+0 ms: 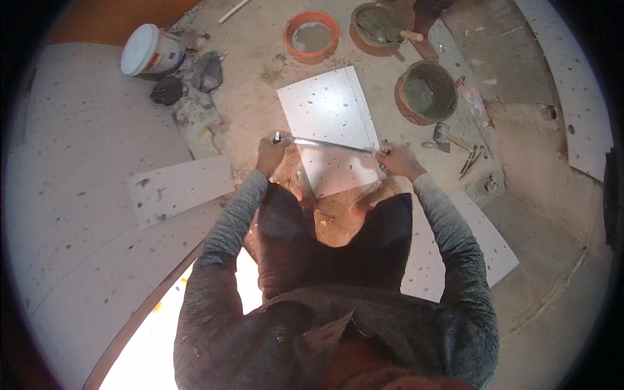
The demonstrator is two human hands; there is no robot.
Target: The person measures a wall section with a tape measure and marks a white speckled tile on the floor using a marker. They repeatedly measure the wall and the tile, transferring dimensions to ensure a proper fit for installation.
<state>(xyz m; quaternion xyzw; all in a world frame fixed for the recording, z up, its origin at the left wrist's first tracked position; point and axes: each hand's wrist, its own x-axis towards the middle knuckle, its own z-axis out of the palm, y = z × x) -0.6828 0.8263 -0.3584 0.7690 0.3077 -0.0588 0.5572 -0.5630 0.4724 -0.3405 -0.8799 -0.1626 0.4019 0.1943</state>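
A white speckled tile (331, 104) lies in front of me, its near edge by my feet. A thin silvery strip, which looks like the blade of a tape measure (331, 144), stretches across it between my two hands. Closed round the strip's left end is my left hand (273, 151), with a small dark and white piece showing at the fingers. My right hand (396, 160) grips the other end at the tile's right edge. A thin line runs along the tile near that edge. Whatever lies inside my right fist is mostly hidden.
Mortar fills an orange basin (287, 32) and two dark basins (400, 104) (354, 36). A hammer (448, 134), trowel (437, 147) and pliers (469, 162) lie right. A white bucket (159, 55) stands far left. Other tiles (179, 190) (497, 244) flank me; another person's foot (424, 47) shows at the far side.
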